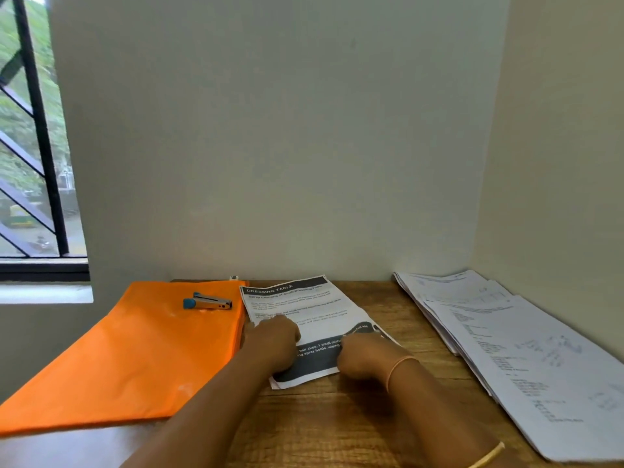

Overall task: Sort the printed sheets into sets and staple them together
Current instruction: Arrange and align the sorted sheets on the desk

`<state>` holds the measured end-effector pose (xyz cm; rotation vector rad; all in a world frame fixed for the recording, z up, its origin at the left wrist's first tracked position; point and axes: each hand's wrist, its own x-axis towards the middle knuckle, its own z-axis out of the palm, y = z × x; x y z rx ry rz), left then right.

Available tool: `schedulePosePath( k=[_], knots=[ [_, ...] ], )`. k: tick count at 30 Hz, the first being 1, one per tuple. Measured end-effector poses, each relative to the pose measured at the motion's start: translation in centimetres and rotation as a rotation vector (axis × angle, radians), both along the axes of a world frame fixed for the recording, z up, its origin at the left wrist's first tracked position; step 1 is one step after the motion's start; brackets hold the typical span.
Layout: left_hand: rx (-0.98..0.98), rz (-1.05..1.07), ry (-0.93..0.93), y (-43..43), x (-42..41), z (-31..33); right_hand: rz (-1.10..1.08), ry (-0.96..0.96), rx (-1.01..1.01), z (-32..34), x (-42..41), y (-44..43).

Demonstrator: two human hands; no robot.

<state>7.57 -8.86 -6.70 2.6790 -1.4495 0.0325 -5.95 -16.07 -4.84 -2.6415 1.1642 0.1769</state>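
A printed sheet set headed "DRESSING TABLE" (304,309) lies at a slant on the wooden table (331,423), by the back wall. My left hand (273,342) sits on the set's left edge with its fingers curled down over the paper. At the lower right edge, where the paper lifts a little, my right hand (364,356) has its fingers curled too. A blue and silver stapler (207,302) lies on an orange folder (128,352) to the left, apart from both hands. More printed sheets (513,346) are spread in an overlapping stack along the right side.
A wall stands right behind the table and another on the right, close to the stack of sheets. A barred window (30,146) is at the upper left. The orange folder overhangs the table's left edge.
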Motion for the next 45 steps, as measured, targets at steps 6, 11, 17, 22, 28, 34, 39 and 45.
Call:
schedulePosePath(
  k=[6, 11, 17, 22, 28, 34, 39, 45],
  knots=[
    [-0.08, -0.059, 0.124, 0.4, 0.9, 0.6, 0.168, -0.126, -0.011, 1.0, 0.3, 1.4],
    [-0.62, 0.048, 0.786, 1.5, 1.7, 1.7, 0.332, -0.144, 0.031, 0.9, 0.8, 2.8],
    [-0.925, 0.109, 0.806, 2.0, 1.7, 2.6, 0.313, -0.167, 0.102, 1.5, 0.4, 3.1],
    [-0.813, 0.197, 0.633, 2.1, 2.1, 1.8, 0.303, -0.235, 0.196, 2.5, -0.1, 2.9],
    [-0.768, 0.168, 0.576, 1.7, 2.7, 1.2, 0.284, -0.299, 0.243, 2.6, 0.2, 2.5],
    [-0.802, 0.217, 0.787, 1.6, 2.2, 1.3, 0.009, -0.491, -0.054, 1.9, -0.7, 0.2],
    [-0.791, 0.257, 0.992, 1.5, 1.5, 1.5, -0.011, 0.039, -0.034, -0.1, -0.2, -0.7],
    [-0.604, 0.239, 0.792, 0.9, 2.2, 0.9, 0.005, -0.058, -0.027, 0.5, -0.5, 0.0]
  ],
)
